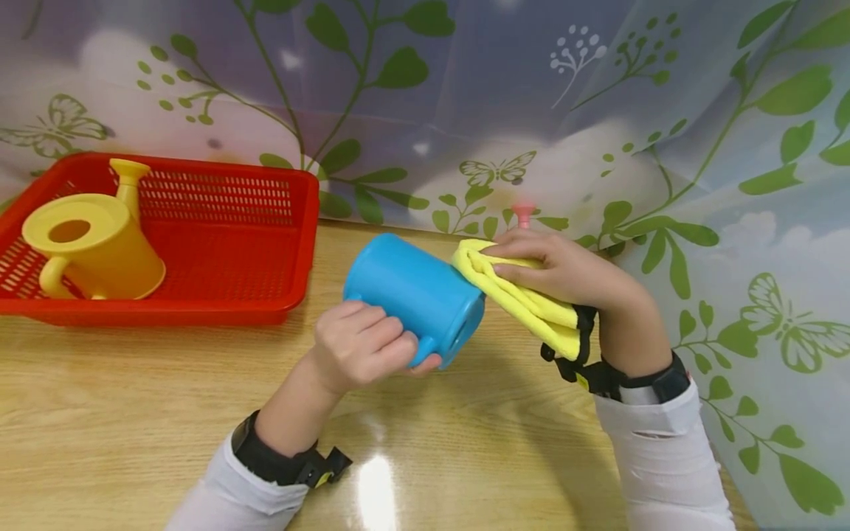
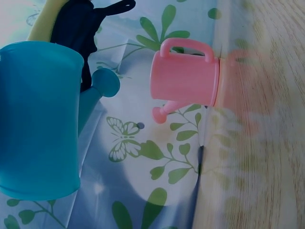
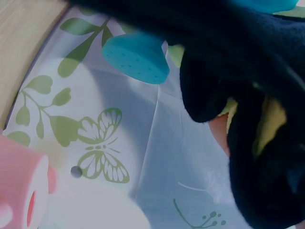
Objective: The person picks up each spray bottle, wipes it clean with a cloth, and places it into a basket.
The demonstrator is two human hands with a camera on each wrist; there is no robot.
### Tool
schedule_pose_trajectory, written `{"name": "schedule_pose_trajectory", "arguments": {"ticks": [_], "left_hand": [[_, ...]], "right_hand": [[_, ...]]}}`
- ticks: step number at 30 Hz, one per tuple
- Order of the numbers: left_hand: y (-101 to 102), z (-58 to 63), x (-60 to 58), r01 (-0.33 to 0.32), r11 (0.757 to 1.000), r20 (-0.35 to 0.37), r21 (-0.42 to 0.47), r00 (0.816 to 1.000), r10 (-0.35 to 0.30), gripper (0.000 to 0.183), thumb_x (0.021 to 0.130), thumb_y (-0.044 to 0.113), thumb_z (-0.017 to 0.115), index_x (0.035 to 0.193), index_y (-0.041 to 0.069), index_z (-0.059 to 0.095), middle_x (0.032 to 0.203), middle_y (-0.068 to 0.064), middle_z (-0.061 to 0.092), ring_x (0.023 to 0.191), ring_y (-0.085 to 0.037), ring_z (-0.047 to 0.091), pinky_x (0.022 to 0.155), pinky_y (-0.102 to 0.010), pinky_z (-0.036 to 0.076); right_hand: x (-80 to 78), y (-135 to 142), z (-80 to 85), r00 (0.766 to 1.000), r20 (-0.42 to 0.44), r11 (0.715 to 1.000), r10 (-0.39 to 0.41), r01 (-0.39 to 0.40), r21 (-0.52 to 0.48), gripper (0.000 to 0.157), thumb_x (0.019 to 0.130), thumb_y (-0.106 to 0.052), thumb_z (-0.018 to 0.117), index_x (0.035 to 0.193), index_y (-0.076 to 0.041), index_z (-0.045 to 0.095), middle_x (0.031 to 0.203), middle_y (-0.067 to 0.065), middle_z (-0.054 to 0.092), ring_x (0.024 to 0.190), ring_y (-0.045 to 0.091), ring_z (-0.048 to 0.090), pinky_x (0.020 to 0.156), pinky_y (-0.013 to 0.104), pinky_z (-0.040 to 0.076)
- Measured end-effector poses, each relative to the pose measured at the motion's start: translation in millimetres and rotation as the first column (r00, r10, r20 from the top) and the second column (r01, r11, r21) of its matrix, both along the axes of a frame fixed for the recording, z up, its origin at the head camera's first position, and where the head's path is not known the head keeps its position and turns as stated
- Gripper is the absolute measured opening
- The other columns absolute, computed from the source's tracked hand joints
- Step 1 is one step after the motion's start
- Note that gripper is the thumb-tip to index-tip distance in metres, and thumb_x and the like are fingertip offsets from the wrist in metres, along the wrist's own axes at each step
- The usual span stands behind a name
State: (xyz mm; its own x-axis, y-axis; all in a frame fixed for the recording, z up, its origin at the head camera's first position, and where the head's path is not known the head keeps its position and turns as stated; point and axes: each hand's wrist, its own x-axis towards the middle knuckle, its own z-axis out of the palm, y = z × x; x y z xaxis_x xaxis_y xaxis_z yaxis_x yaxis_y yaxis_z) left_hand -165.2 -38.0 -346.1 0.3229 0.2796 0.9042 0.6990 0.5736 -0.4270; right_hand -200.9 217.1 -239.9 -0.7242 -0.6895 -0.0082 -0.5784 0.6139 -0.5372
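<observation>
My left hand [image 1: 364, 345] grips a blue plastic watering can [image 1: 412, 291] at its handle side, holding it tilted above the table. In my right hand [image 1: 571, 269] is a folded yellow cloth [image 1: 524, 302] with a dark edge, pressed against the can's right end. The blue can's round sprinkler head [image 3: 136, 59] shows in the right wrist view. Beyond my right hand stands a pink watering can [image 2: 183, 78], whole in the left wrist view. From the head camera only its pink sprinkler head [image 1: 524, 214] is visible; my right hand covers the rest.
A red plastic basket [image 1: 299, 243] with slotted walls sits at the back left. Inside it is a yellow watering can [image 1: 119, 251]. Behind the wooden table [image 1: 166, 413] hangs a leaf-and-butterfly-printed curtain [image 1: 505, 88], which also runs along the right side.
</observation>
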Motion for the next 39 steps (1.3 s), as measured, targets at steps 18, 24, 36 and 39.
{"name": "schedule_pose_trajectory", "arguments": {"ticks": [18,24,36,39], "left_hand": [[1,0.8,2.2,0.009,1.000,0.005,0.003,1.000,-0.009,0.040,0.088,0.037,0.064,0.059,0.017,0.044,0.050,0.005,0.041,0.040,-0.009,0.036,0.040,-0.019,0.026],[2,0.7,3.0,0.014,1.000,0.007,0.006,1.000,-0.014,0.041,0.089,0.038,0.063,0.059,0.017,0.044,0.050,0.005,0.042,0.040,-0.009,0.036,0.040,-0.019,0.025],[6,0.5,3.8,0.041,0.999,-0.011,0.012,0.999,-0.041,0.042,0.091,0.038,0.061,0.058,0.017,0.044,0.049,0.006,0.041,0.040,-0.008,0.035,0.039,-0.018,0.025],[7,0.4,4.5,0.051,0.999,-0.012,0.009,0.999,-0.051,0.042,0.091,0.038,0.060,0.058,0.018,0.044,0.049,0.006,0.041,0.040,-0.008,0.035,0.039,-0.018,0.026]], "right_hand": [[-17.7,-35,6.5,0.996,0.026,0.990,-0.080,0.077,0.118,0.035,0.098,-0.022,0.057,0.130,-0.009,0.061,0.138,0.015,0.053,0.130,0.032,0.048,0.107,0.048,0.038],[-26.3,-46,5.4,0.998,0.015,0.993,-0.055,0.053,0.106,0.035,0.097,-0.022,0.058,0.130,-0.010,0.061,0.134,0.013,0.057,0.127,0.029,0.051,0.105,0.045,0.040],[-41.3,-73,1.3,0.994,0.072,0.991,-0.077,0.068,0.114,0.039,0.097,-0.029,0.057,0.134,-0.016,0.058,0.142,0.007,0.052,0.133,0.024,0.045,0.108,0.042,0.038],[-45.3,-78,-1.7,0.993,0.061,0.987,-0.098,0.090,0.133,0.040,0.097,-0.032,0.056,0.135,-0.018,0.057,0.143,0.005,0.052,0.134,0.023,0.044,0.108,0.042,0.038]]}}
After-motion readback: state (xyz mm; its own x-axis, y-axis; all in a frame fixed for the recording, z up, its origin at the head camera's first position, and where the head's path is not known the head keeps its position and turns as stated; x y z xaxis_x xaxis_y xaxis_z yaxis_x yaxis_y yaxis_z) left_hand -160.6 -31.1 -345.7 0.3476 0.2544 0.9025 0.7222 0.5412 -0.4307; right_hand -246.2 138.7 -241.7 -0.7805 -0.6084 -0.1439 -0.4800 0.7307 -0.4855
